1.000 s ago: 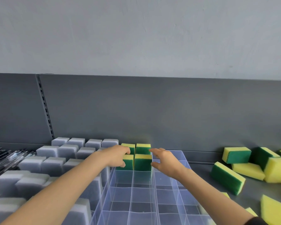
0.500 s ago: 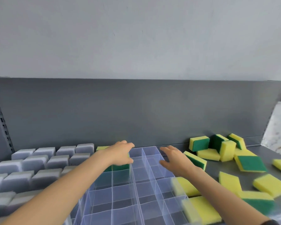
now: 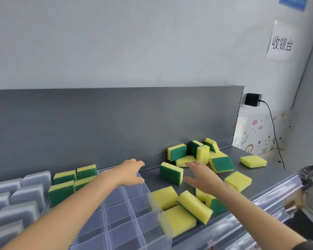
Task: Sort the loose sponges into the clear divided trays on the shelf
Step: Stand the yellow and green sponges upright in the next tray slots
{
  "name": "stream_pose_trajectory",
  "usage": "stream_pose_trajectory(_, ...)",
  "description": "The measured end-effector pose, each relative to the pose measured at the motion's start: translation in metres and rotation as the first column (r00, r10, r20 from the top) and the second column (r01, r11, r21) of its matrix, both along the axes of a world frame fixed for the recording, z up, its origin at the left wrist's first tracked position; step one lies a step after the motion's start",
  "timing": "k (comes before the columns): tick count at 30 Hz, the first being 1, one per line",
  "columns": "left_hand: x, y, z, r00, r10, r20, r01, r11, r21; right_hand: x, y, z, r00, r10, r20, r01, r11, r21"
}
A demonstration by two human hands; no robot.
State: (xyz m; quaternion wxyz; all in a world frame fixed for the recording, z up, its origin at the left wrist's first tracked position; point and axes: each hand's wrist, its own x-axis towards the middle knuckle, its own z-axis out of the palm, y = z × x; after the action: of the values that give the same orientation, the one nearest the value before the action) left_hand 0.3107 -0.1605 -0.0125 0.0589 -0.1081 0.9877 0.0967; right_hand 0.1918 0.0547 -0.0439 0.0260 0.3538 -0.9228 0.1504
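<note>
Left hand (image 3: 128,171) hovers over the far cells of the clear divided tray (image 3: 119,219), fingers straight, grip released, holding nothing. Right hand (image 3: 203,175) is out over the shelf (image 3: 271,175), fingers spread, grip likewise released. It is just beside an upright sponge (image 3: 171,173), green face toward me, which stands between the two hands. I count four sorted sponges (image 3: 69,181) on edge in the tray's far-left cells. Loose sponges (image 3: 202,156) lie heaped against the back panel, with nearer sponges (image 3: 179,212) beside the tray's right wall. Grey sponges (image 3: 22,193) stand in rows at far left. A black adapter (image 3: 252,99) is plugged into the wall.
</note>
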Motion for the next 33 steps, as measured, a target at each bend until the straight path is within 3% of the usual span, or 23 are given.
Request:
stream_pose_trajectory(16,-0.147,0.139,-0.012,0.997,-0.071,-0.038,0.073,0.996,0.057,-0.137,0.152,-0.018,0.994,-0.093,0.065,0.091,0.995,0.034)
stream_pose_trajectory(22,-0.192,0.170,-0.022,0.991,-0.122,-0.059,0.125,0.991,0.046,-0.170,0.187,-0.032,0.977,-0.158,0.142,0.157,0.987,0.024)
stream_pose_trajectory(33,-0.300,0.205,-0.040,0.967,-0.249,-0.057,0.253,0.965,0.068,-0.235,0.214,-0.035,0.931,-0.337,0.142,0.341,0.940,0.000)
